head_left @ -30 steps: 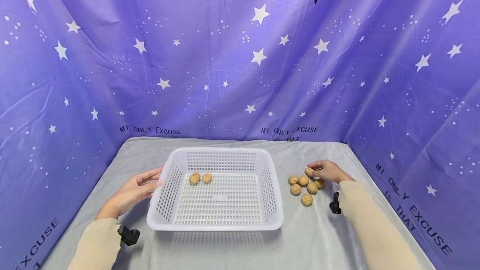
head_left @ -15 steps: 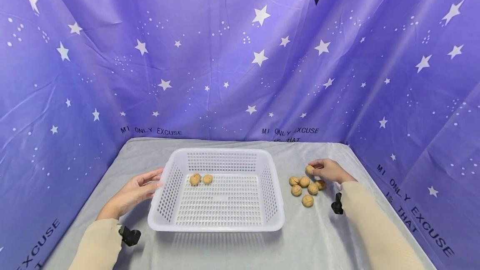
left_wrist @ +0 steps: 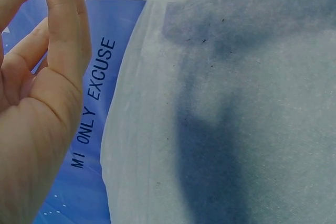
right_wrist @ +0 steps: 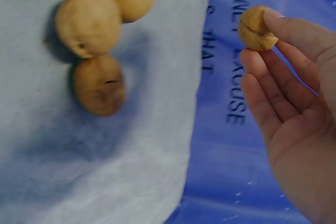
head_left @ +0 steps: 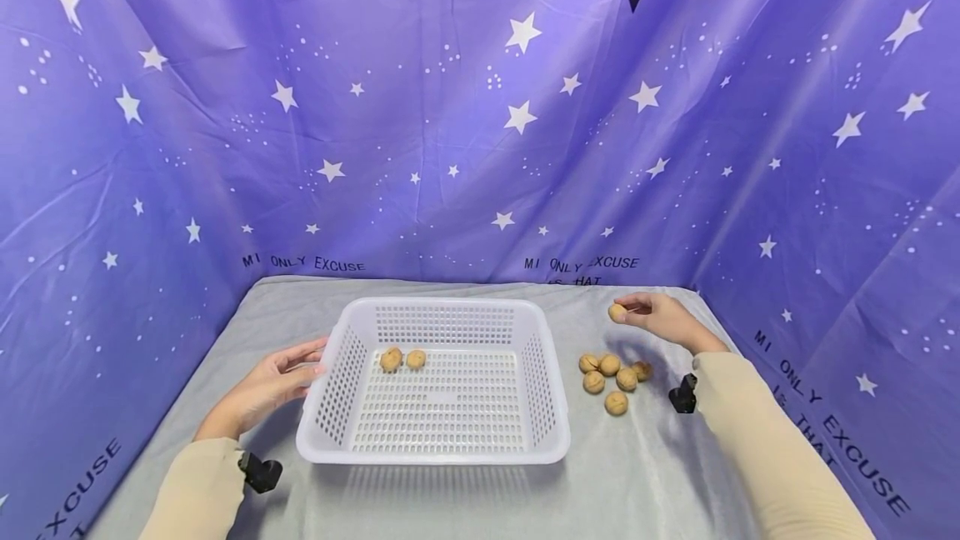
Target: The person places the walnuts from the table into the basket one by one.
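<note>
My right hand (head_left: 660,319) pinches a walnut (right_wrist: 257,29) between thumb and fingertips, raised above the far side of a group of several walnuts (head_left: 626,379) on the cloth. In the right wrist view a seam shows along the held nut's shell. A white plastic basket (head_left: 442,457) with perforated walls stands left of the group. Inside it, two walnuts (head_left: 391,359) lie side by side near the back left. Against the basket's left rim, my left hand (head_left: 258,390) rests with its fingers extended; some fingertips are hidden behind the wall.
A grey cloth (head_left: 480,502) covers the table. Purple star-printed curtains (head_left: 435,132) enclose it at the back and both sides. Each wrist carries a small black camera mount, on the left (head_left: 260,472) and on the right (head_left: 683,394).
My right hand has lifted the pinched walnut up and away from the group toward the back. The left hand stays at the basket's rim, and the basket holds the same two walnuts.
</note>
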Demonstrator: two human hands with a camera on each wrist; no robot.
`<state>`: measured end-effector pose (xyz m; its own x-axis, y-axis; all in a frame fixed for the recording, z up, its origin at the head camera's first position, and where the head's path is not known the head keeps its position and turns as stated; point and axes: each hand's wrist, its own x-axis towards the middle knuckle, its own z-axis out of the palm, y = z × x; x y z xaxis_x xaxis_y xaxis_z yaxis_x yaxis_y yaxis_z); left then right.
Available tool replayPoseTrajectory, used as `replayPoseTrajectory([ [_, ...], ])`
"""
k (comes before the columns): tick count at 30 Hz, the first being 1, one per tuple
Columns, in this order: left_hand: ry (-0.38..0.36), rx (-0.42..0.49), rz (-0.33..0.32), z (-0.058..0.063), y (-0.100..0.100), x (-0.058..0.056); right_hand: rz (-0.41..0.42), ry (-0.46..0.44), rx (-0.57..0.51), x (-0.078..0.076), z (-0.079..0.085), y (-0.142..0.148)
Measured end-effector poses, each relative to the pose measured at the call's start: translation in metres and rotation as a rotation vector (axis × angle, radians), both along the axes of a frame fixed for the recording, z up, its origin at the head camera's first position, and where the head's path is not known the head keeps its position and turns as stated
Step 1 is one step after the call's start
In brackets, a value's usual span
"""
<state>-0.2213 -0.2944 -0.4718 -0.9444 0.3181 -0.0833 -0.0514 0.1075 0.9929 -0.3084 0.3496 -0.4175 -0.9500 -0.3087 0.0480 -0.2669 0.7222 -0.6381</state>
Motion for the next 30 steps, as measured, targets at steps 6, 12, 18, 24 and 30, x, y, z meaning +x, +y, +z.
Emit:
replayPoseTrajectory([
  [6,-0.003,-0.012,0.003,0.001,0.000,0.001,0.028,0.031,0.004,-0.001,0.019,-0.016],
  [12,0.002,-0.012,-0.002,0.002,-0.001,0.000,0.078,0.051,0.002,-0.004,0.041,-0.048],
  [18,0.009,-0.005,-0.006,0.001,-0.001,0.000,0.161,0.056,0.002,-0.005,0.060,-0.090],
  [24,0.011,-0.016,-0.008,0.002,-0.001,0.000,0.251,0.069,0.015,-0.010,0.064,-0.132],
  [30,0.006,-0.011,-0.010,0.002,-0.001,0.001,0.322,0.047,0.018,-0.013,0.058,-0.171],
])
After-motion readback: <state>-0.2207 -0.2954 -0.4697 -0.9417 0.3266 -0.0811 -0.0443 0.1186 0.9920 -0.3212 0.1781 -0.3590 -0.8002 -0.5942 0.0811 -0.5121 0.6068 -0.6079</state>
